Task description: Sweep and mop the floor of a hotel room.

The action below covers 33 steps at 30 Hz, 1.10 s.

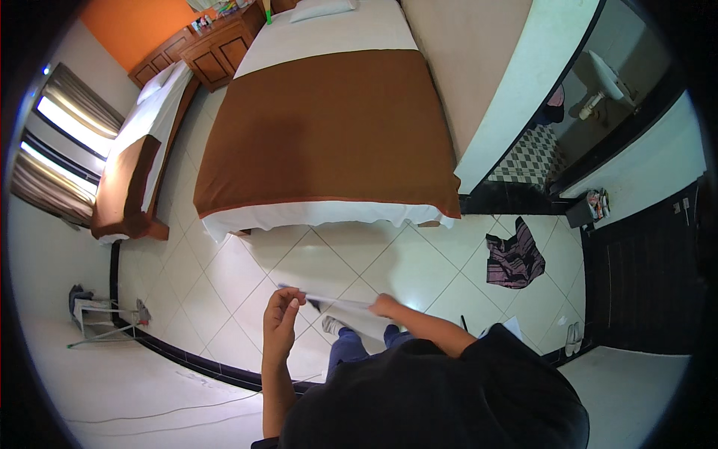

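Between my two hands, low in front of my body, stretches a thin whitish strip or rod (336,301); its material cannot be told. Its left end lies at the fingertips of my left hand (285,314), pinched by thumb and fingers. My right hand (387,306) is closed around the other end. A small dark thing hangs or lies just below the strip near my left fingers, too small to name. Beyond my hands stands a bed with a brown blanket (336,134) spread over its white sheet (314,213).
A second bed with a folded brown blanket (120,185) stands left, a wooden cabinet (219,50) between the beds. A crumpled patterned cloth (515,255) lies on the tiled floor at right. A small rack (104,320) stands left; a dark door (645,275) is at right.
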### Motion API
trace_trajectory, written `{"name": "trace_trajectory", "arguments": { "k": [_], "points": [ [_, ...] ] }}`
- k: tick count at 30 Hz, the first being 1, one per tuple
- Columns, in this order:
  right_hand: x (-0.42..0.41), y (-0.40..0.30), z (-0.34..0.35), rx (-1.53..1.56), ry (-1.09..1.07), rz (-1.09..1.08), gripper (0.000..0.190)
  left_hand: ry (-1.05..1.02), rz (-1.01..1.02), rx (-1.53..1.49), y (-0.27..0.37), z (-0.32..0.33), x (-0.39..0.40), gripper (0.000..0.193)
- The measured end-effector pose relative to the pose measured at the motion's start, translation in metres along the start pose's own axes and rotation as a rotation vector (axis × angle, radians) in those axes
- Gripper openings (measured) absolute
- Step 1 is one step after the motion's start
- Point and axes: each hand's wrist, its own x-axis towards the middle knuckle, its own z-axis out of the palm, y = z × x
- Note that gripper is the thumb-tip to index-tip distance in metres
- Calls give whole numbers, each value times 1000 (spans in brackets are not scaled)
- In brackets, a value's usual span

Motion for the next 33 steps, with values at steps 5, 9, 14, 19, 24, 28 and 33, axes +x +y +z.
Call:
{"name": "trace_trajectory", "arguments": {
  "k": [5,9,14,19,24,28,33],
  "points": [
    [-33,121,-65,826,-236,455,26,1,-12,-23,-12,-16,7,17],
    [-102,186,-130,801,-53,601,26,7,11,-40,-22,-38,19,17],
    [-131,149,-140,552,139,764,24,-49,72,-52,-19,-64,41,20],
    [-147,55,-113,340,-1,505,29,2,96,-58,-19,-112,49,19],
    [-83,-29,-51,225,-406,213,28,52,120,-1,-22,-156,45,19],
    [31,-96,90,-79,-374,-345,34,106,65,-5,-18,-188,34,19],
    [73,-216,120,301,-368,186,31,177,14,30,-11,-227,17,16]
  ]
}}
